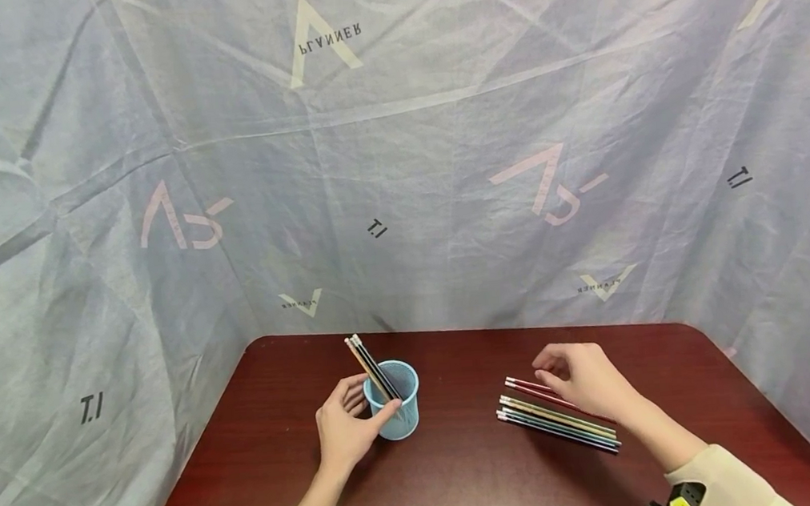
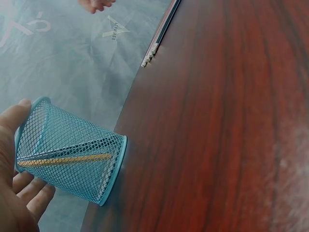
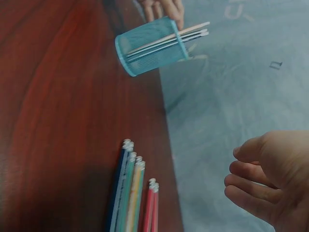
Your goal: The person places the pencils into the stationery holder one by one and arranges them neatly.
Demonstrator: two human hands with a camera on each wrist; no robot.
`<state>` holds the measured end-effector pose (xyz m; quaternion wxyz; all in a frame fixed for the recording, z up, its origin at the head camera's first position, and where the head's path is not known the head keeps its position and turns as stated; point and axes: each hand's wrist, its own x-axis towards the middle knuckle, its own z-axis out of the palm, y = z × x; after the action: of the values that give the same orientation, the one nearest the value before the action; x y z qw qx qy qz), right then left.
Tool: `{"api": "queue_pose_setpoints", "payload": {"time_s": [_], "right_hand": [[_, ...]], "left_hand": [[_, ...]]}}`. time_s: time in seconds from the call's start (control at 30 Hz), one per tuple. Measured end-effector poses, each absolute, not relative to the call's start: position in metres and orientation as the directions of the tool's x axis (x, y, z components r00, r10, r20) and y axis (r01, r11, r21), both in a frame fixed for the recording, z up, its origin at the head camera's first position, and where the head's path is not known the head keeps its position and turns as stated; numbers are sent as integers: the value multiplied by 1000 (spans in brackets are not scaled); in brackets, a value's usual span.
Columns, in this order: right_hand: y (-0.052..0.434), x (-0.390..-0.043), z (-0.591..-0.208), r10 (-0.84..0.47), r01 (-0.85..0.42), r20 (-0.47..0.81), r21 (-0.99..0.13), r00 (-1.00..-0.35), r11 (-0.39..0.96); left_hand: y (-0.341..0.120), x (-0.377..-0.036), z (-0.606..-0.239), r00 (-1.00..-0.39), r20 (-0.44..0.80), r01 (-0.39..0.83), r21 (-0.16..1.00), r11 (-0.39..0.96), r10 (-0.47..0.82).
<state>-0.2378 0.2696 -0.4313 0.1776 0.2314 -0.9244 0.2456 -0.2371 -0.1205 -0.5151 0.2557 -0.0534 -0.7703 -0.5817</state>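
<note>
One wide sheet of pale grey-blue cloth, creased and printed with faint letters and chevrons, fills the upper two thirds of the head view and hangs behind and beside everything else. Below it, in the lower middle of the frame, lies the dark red-brown bench, its far corners rounded. The person's left hand sits left of centre on the bench, its grip closed around the side of a light blue mesh cup, thumb on the near wall and fingers curled round the left side; the left wrist view shows the thumb tip at the rim and the fingers under the mesh. The right hand is right of centre, hovering just over the far end of a row of pencils; its fingers are loosely bent and its grip is released, holding nothing, which the right wrist view confirms with an empty, half-curled palm. The loose pencils lie flat and side by side on the bench, slanting from upper left to lower right, two red ones on the far side and blue, green and tan ones nearer. A few standing pencils lean up and to the left inside the mesh cup.
</note>
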Motion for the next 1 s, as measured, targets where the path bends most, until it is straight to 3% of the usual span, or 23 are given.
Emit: {"api": "queue_pose_setpoints", "payload": {"time_s": [0.67, 1.0], "right_hand": [[277, -227, -489, -431, -561, 383, -352, -817, 749], [274, -223, -511, -486, -588, 357, -282, -798, 758]], "left_hand": [[-125, -239, -509, -871, 457, 383, 861, 334, -179], [-124, -237, -511, -877, 454, 386, 861, 330, -160]]}}
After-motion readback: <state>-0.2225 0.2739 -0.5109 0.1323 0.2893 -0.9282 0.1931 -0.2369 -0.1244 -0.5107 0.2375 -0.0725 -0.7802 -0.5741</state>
